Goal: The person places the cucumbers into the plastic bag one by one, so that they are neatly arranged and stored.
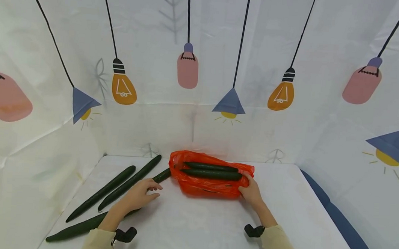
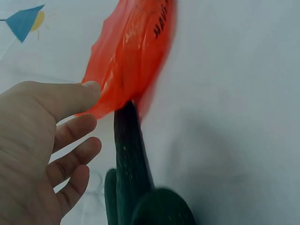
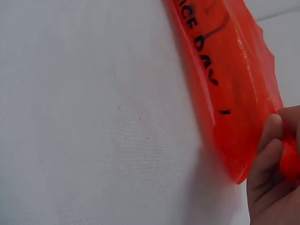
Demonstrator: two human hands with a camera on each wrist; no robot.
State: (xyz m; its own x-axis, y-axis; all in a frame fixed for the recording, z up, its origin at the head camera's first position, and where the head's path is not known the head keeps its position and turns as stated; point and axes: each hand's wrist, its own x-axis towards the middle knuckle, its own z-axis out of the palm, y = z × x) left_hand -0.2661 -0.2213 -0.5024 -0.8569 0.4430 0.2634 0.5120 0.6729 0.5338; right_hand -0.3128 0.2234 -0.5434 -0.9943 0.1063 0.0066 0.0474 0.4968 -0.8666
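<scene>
Right hand (image 1: 251, 191) grips the near-right edge of the bag, fingers curled over the film; left hand (image 1: 138, 196) is relaxed, fingers parted, holding nothing, just short of the bag's left end. White tabletop (image 1: 187, 229) carries everything. Red plastic bag (image 1: 199, 191) lies lengthwise near its far edge: judged very light, limp, slippery, apt to tear at a snag; best pinched by the rim, one hand per end. Long cucumbers lie on the left: an outer cucumber (image 1: 102, 192), an inner cucumber (image 1: 128, 185) and a near cucumber (image 1: 80, 228) partly hidden by the left arm. Likely stiff, fairly heavy, smooth-skinned, liable to snap if bent; hold around mid-length. Two cucumbers (image 1: 212, 174) rest side by side in the bag's folds, similar handling expected. Smallest visible piece: a green length (image 1: 162, 175) between left hand and bag; cannot tell where its hidden end lies.
</scene>
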